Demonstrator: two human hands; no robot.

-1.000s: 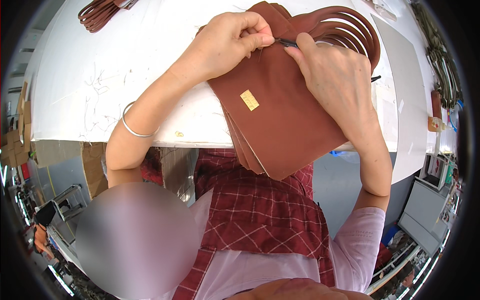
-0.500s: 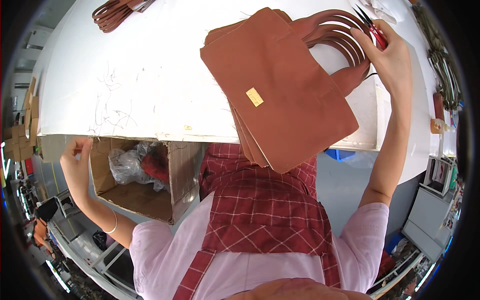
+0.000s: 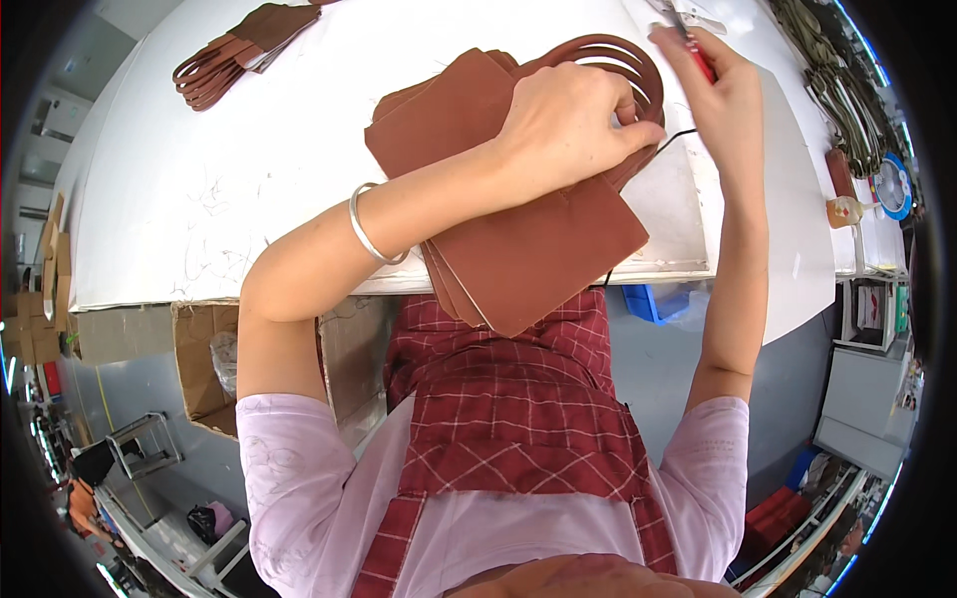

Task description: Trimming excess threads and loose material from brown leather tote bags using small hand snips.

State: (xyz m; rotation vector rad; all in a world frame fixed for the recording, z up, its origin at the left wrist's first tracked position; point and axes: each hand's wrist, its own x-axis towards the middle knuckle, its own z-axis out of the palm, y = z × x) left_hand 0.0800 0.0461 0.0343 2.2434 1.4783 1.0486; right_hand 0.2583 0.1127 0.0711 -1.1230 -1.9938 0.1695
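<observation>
My left hand [image 3: 588,130], silver bangle on the wrist, lies over a stack of brown leather panels [image 3: 533,259], its fingers closed at the looped brown straps [image 3: 643,70] on the stack's right; what is between the fingertips is partly hidden. Just right of the straps, my right hand [image 3: 718,95] holds red-handled snips [image 3: 698,55] with dark blades. The stack overhangs the front edge of the white table [image 3: 199,169], and a thin black cord [image 3: 678,137] runs out beside the straps.
Another bundle of brown straps [image 3: 224,65] lies at the back left. Green straps [image 3: 832,105], a small bottle [image 3: 845,211] and a blue round object [image 3: 894,187] sit at the right. A cardboard box [image 3: 199,369] and a blue bin [image 3: 648,304] are below the table edge.
My left hand has risen from beside the box onto the straps. My right hand has shifted a little left with the snips. The stack's gold patch is no longer visible.
</observation>
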